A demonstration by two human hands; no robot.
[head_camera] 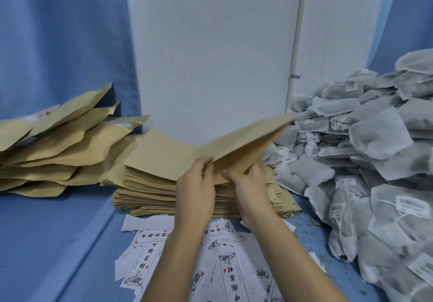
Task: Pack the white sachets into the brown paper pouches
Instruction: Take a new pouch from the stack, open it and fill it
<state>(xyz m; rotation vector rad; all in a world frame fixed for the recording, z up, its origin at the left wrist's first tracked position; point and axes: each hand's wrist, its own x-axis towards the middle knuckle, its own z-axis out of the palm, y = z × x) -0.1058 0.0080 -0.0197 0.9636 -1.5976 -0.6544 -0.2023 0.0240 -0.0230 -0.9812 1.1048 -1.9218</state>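
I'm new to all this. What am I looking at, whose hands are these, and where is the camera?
There is no machine here. A person works with bare hands, and the single picture comes from a camera worn on their head, looking forward and down. The left hand and right hand both pinch the near edge of one brown paper pouch, raised above a stack of flat pouches. On the right lies a heap of white sachets, some with tags on strings. On the left, bulging brown pouches are piled up. Nearest the camera, printed paper labels lie scattered on the blue cloth. Neither hand holds a sachet.
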